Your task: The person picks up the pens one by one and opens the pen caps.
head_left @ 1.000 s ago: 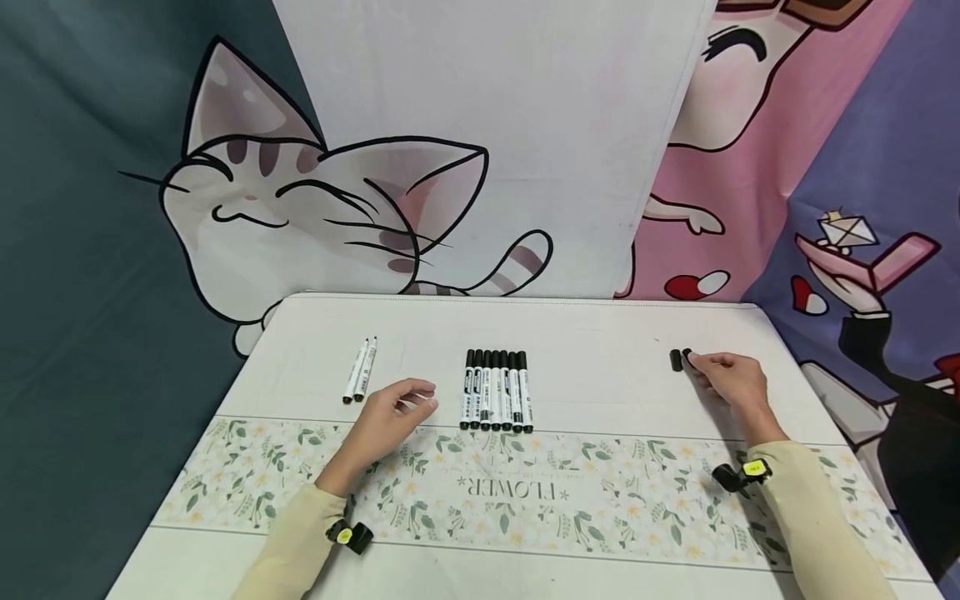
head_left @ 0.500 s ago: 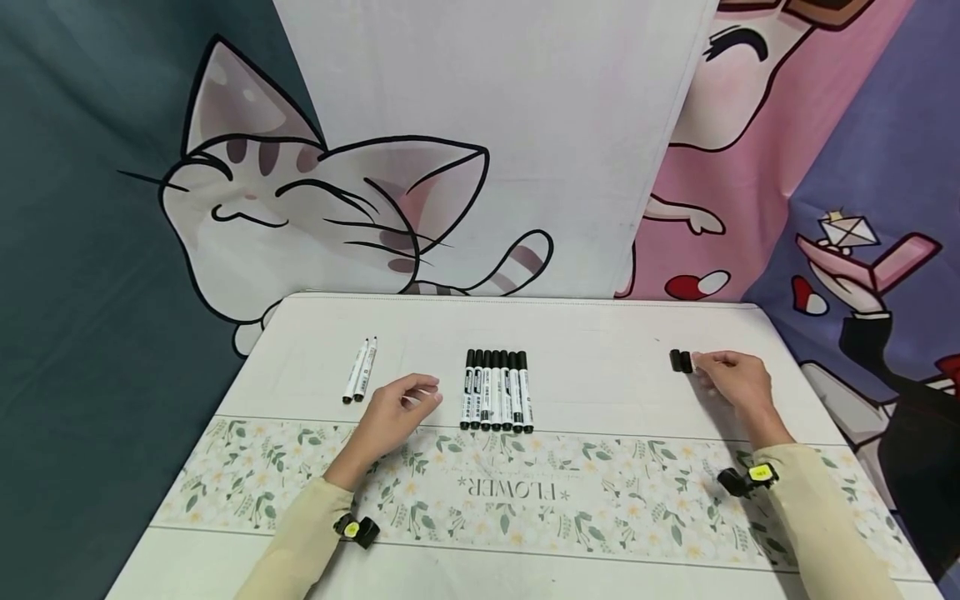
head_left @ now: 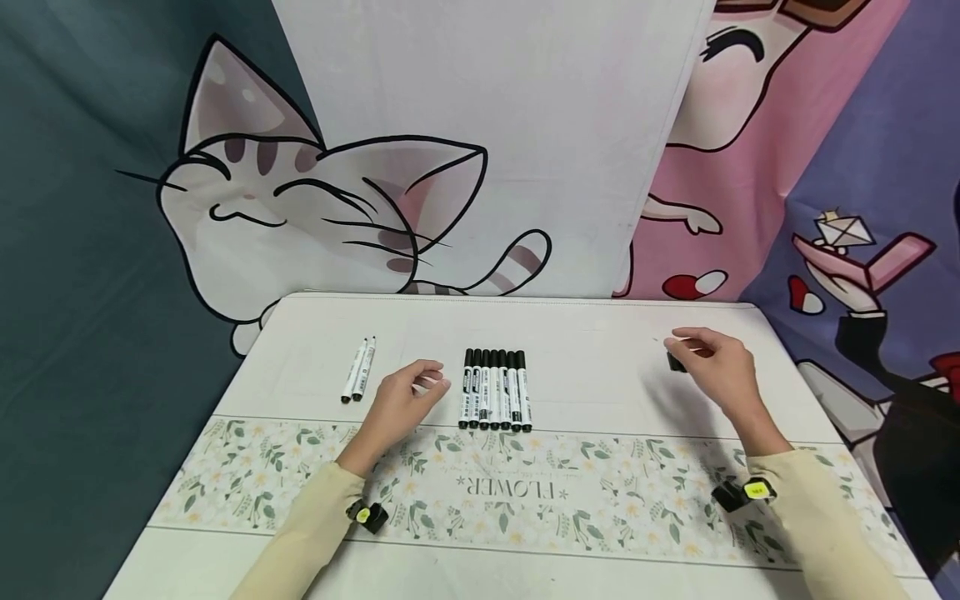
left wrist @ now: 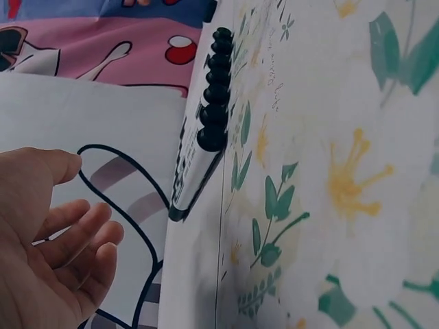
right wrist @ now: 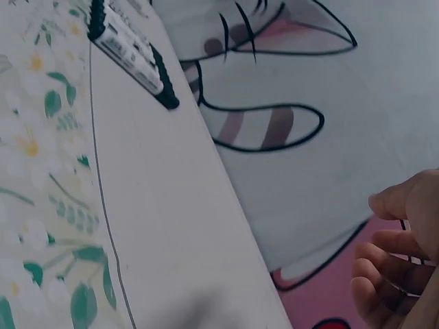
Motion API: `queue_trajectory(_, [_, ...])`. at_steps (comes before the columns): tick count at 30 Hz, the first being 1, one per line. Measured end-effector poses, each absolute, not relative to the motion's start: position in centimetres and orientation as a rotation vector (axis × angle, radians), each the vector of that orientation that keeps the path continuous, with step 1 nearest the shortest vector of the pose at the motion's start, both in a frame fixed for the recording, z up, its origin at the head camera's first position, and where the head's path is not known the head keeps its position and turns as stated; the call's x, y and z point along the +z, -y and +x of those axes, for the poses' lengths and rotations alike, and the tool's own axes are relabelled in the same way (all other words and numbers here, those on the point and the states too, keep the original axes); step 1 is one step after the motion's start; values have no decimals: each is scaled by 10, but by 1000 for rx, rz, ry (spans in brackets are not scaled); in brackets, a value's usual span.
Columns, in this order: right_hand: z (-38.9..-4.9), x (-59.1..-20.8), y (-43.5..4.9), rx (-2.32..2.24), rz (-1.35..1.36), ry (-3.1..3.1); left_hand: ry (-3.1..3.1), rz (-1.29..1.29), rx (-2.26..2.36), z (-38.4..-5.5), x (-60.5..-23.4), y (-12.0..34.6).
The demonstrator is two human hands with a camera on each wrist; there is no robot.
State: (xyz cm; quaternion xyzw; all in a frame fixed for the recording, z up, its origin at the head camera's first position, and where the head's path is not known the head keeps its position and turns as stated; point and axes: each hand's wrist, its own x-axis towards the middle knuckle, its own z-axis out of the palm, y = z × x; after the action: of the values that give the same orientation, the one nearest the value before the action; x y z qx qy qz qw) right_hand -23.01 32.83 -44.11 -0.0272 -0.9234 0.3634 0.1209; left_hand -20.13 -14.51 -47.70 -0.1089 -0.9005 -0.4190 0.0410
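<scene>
My left hand (head_left: pixel 402 404) hovers over the table with loosely bent fingers and holds nothing; the left wrist view shows the same bare hand (left wrist: pixel 51 240). To its right lies a row of several capped black-and-white markers (head_left: pixel 495 390), side by side. Two uncapped markers (head_left: pixel 359 371) lie to its left, their tips pointing away. Far right, my right hand (head_left: pixel 716 367) is raised above the black marker caps (head_left: pixel 675 363) and partly hides them. Nothing shows between its loosely curled fingers in the right wrist view (right wrist: pixel 398 257).
The white table (head_left: pixel 585 358) has a printed flower band (head_left: pixel 630 483) across its front part. Behind its back edge hangs a cartoon backdrop (head_left: pixel 585 125). Each forearm wears a small black wrist camera, one on the left (head_left: pixel 369 517) and one on the right (head_left: pixel 738 493).
My right hand let go of the second black cap, set beside the first, then rose off the table over the caps. My left hand drifted slightly right and away, toward the marker row.
</scene>
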Motion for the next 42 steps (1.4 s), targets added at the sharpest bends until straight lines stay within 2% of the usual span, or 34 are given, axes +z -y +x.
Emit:
queue_trajectory(18, [-210,-435,-250,1055,426,2590,2869,-290,-1217,-219,-494,123])
queue_trajectory(27, [-207,-440,-225,1099,522,2651,2938,-211,-1196,-225,-502,115])
queue_trajectory(42, [-197,-450,-213,1156,570,2734,2984,-205,-1194,-225,-506,116])
